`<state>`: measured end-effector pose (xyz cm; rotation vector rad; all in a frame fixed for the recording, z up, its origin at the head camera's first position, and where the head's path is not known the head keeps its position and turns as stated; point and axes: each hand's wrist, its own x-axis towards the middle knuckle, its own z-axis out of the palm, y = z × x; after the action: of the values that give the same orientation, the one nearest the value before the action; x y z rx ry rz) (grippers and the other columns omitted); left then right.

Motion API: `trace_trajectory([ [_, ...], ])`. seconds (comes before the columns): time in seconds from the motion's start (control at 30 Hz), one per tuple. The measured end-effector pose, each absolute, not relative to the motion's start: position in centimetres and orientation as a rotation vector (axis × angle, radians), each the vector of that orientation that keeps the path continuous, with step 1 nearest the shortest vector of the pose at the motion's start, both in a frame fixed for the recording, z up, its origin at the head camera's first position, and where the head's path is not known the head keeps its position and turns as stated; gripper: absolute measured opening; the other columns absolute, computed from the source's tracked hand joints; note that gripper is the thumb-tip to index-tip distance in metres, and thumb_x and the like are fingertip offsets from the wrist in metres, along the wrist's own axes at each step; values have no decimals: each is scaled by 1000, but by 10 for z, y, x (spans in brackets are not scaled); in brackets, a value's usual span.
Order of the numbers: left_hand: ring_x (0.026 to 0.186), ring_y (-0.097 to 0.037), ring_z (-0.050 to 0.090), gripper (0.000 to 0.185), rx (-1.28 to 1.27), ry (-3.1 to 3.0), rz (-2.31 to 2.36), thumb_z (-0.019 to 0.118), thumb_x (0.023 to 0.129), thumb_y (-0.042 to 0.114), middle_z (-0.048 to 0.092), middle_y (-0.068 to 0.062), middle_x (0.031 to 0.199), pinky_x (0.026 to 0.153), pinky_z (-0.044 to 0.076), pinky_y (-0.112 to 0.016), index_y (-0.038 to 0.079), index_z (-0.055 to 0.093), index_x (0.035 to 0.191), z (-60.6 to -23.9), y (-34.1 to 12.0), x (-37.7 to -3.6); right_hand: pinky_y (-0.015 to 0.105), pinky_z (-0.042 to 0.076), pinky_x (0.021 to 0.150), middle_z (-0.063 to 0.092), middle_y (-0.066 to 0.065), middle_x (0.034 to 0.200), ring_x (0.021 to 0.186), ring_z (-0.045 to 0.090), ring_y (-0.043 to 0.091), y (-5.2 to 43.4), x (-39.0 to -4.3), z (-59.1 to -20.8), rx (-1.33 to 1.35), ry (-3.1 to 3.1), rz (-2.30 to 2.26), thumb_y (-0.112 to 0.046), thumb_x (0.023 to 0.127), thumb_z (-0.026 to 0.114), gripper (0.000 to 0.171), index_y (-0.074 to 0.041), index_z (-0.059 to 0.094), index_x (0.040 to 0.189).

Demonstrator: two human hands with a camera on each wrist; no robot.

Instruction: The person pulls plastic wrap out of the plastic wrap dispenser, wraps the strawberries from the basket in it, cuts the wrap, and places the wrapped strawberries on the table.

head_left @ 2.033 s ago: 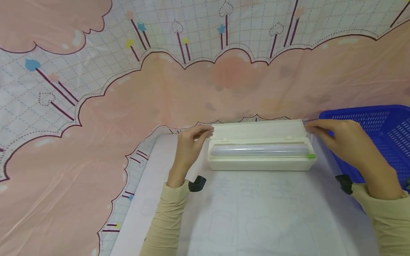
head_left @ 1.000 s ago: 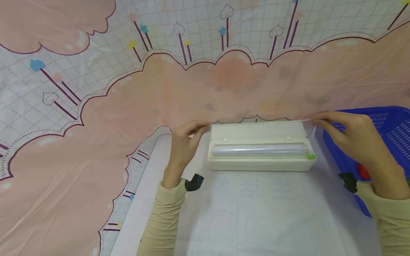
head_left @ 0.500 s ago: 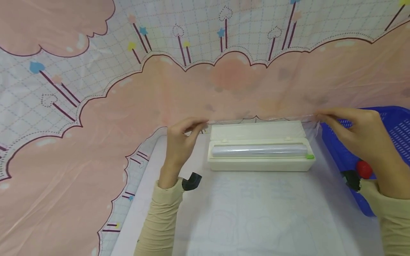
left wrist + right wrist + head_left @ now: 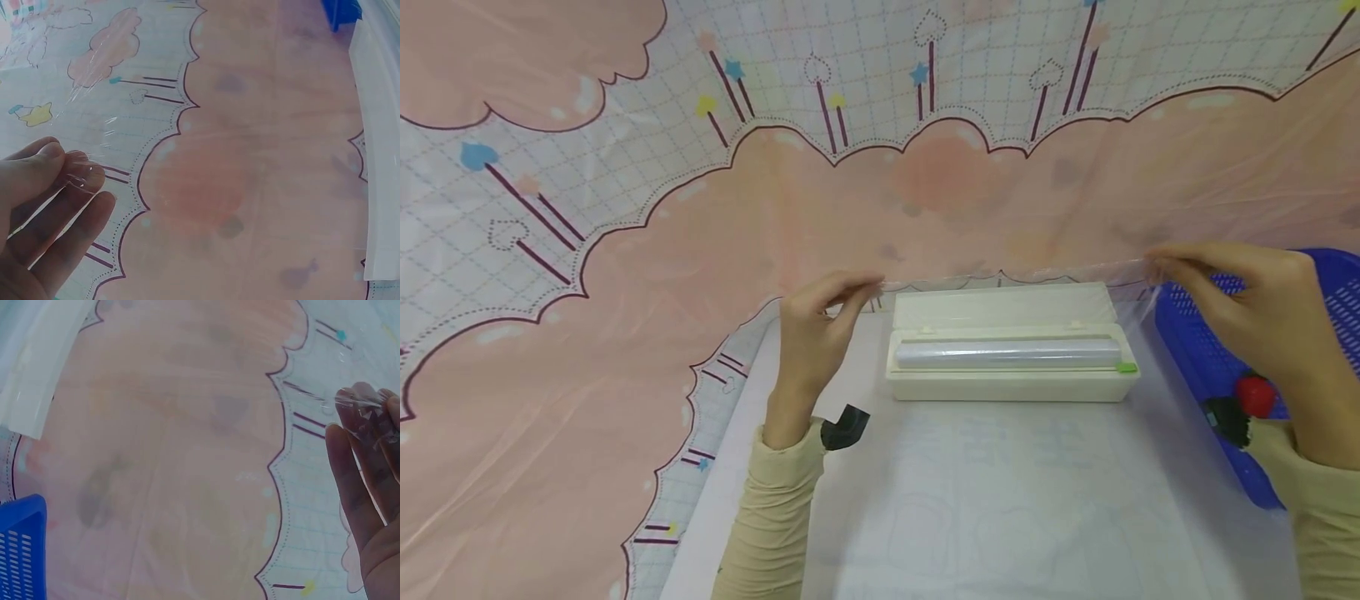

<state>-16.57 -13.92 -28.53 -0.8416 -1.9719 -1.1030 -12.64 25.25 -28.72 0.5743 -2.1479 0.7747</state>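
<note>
Currently pinches clear film (image 4: 1037, 278) with left hand (image 4: 812, 333) and right hand (image 4: 1262, 308), fingertips pointing inward; holds both well apart, with it spread just beyond the raised lid (image 4: 1003, 307) of the white box (image 4: 1011, 387).

Room lies before the box (image 4: 1011, 388) (basket (image 4: 1201, 354) obstructs the right).

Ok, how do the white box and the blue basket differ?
Walls: the white box has a solid front, while the blue basket has walls pierced with small holes.
Lid: the white box has a lid, swung open along its far side; the blue basket shows none.
Contents: the white box holds a roll of film; the blue basket holds a red object.
Both are open at the top.
</note>
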Motion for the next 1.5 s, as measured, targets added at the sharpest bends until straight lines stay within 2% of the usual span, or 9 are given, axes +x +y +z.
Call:
trace_trajectory([
  [0.13,80,-20,72,10,-845,-1968,-1082,74,86,-1,76,-10,90,76,57,-22,0,77,96,-281,-139,-163,1,43,84,68,-21,101,94,56,-23,252,-126,-285,581,-2116,811,18,81,69,27,4,75,103],
  [0.23,81,-19,72,11,-851,-1963,-1067,73,86,-1,76,-11,91,77,57,-22,-1,77,96,-279,-140,-161,1,44,82,58,-34,102,93,58,-21,251,-126,-282,582,-2102,842,20,81,68,27,5,75,103],
  [0.7,78,-24,74,8,-870,-1877,-1111,73,86,-5,76,-13,87,77,58,-24,-3,77,93,-272,-140,-161,3,47,80,62,-31,102,89,63,-15,248,-122,-271,640,-2024,887,23,83,63,24,10,74,101],
  [0.83,78,-20,73,8,-873,-1868,-1122,73,85,-6,76,-13,87,77,58,-24,-3,76,92,-269,-141,-159,4,47,82,63,-30,102,91,63,-13,249,-121,-269,662,-2000,902,22,83,63,23,12,73,100],
  [1.03,78,-15,73,9,-879,-1858,-1135,73,85,-7,76,-14,86,76,59,-24,-4,76,92,-265,-141,-157,5,46,85,64,-27,105,97,62,-15,249,-119,-266,641,-1972,865,12,87,66,14,11,74,98],
  [1.17,77,-15,73,9,-881,-1843,-1145,73,84,-8,75,-14,85,76,59,-24,-5,76,91,-263,-141,-156,3,43,88,59,-31,108,100,58,-20,249,-116,-264,611,-1994,789,3,90,67,13,8,75,100],
  [1.33,75,-17,73,9,-858,-1806,-1174,72,85,-8,75,-14,82,76,59,-25,-4,76,91,-262,-140,-154,3,43,87,60,-29,105,99,57,-20,248,-115,-263,609,-1957,788,-2,92,68,14,8,75,98],
  [1.5,76,-15,73,8,-856,-1799,-1183,72,85,-8,75,-14,83,76,59,-25,-4,76,91,-261,-140,-152,3,43,87,72,-9,103,99,57,-21,249,-114,-262,597,-1974,768,0,92,67,14,8,75,99],
])
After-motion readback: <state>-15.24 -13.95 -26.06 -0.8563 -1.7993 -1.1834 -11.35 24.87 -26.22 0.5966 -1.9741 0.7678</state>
